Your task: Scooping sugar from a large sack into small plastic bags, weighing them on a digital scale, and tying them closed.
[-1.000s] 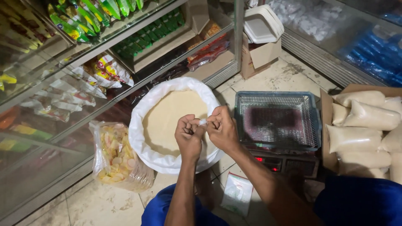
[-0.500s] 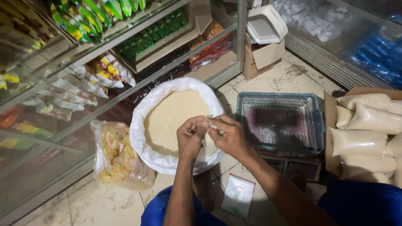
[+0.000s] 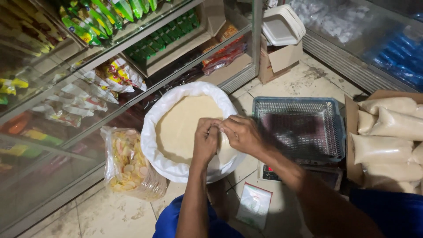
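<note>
Here my left hand (image 3: 206, 140) and right hand (image 3: 241, 133) meet over the sack's (image 3: 185, 169) 3 o'clock rim, both grips pinched shut on the neck of a small filled bag (image 3: 225, 152). The bag hangs from my fingers toward 6 o'clock, long axis upright; the right is nearer the scale basket (image 3: 299, 128) at 3 o'clock. Since a second ago, the hands have closed tighter together and the bag hangs lower.

Both forearms are bare to the elbow, with no sleeves in view. The left hand (image 3: 205, 140) and right hand (image 3: 241, 133) wear no gloves. Blue trousers cover the legs.
</note>
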